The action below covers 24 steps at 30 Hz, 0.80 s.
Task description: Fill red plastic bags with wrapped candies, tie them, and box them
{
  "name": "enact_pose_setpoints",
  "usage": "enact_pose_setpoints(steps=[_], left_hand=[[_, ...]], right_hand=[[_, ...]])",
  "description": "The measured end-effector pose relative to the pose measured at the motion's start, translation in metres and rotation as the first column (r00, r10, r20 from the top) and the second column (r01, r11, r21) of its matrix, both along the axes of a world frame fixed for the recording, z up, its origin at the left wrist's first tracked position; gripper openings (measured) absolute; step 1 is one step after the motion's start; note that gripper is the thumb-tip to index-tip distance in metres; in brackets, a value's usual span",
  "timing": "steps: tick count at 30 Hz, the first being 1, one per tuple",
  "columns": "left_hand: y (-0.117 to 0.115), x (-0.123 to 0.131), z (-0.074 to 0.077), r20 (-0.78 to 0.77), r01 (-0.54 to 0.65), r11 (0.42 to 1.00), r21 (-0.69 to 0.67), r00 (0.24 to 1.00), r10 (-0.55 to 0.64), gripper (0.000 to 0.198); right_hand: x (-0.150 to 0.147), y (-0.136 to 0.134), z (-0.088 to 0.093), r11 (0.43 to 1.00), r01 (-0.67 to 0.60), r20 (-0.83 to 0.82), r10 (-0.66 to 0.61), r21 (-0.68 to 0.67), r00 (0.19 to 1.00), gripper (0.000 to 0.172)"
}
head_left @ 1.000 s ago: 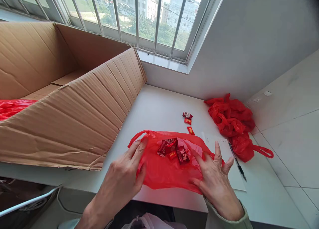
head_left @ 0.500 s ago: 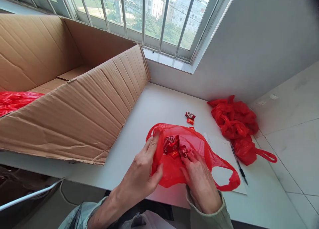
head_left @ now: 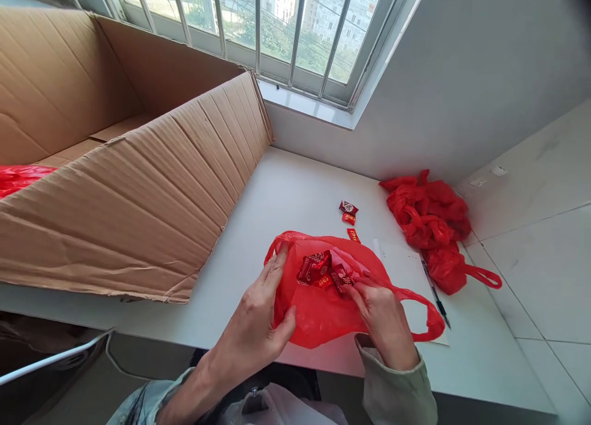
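Note:
A thin red plastic bag [head_left: 323, 308] lies on the white table [head_left: 286, 197] in front of me, with several small red wrapped candies [head_left: 323, 270] showing through it. My left hand [head_left: 258, 320] grips the bag's left side, thumb and fingers pinched on the plastic. My right hand [head_left: 385, 317] holds the bag's right side, fingertips pressed at the candies. One bag handle [head_left: 427, 317] loops out to the right.
Three loose red candies [head_left: 348, 214] lie on the table beyond the bag. A heap of red bags [head_left: 429, 222] sits at the right by the wall, next to a sheet of paper [head_left: 406, 265] and a pen [head_left: 434, 292]. A big open cardboard box [head_left: 124, 185] fills the left.
Both hands went from lying flat on the spread bag to gathering it, so the bag is bunched narrower around the candies. Its right handle now sticks out.

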State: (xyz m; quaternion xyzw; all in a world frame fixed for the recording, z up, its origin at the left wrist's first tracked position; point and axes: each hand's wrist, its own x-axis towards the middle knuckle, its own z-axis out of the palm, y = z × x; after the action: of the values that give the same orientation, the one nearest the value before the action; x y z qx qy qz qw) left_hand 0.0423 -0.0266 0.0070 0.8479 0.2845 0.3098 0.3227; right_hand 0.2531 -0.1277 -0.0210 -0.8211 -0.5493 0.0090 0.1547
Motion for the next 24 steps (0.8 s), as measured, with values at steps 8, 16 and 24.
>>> enact_pose_setpoints(steps=[8,16,24], left_hand=[[0.002,-0.001,0.001,-0.053,0.003,0.998,0.062,0.999,0.001,0.077],[0.006,-0.003,-0.002,-0.068,-0.015,0.997,0.080,0.997,0.021,0.075],[0.012,0.004,-0.003,-0.057,-0.010,0.997,0.072,0.998,0.014,0.079]], right_hand=[[-0.025,0.052,-0.002,0.923,-0.354,-0.108,0.372,0.149,0.922,0.033],[-0.034,0.055,-0.012,0.956,-0.267,-0.141,0.283,0.122,0.949,0.032],[-0.014,0.045,-0.039,0.928,-0.212,-0.173,0.274,0.307,0.946,0.032]])
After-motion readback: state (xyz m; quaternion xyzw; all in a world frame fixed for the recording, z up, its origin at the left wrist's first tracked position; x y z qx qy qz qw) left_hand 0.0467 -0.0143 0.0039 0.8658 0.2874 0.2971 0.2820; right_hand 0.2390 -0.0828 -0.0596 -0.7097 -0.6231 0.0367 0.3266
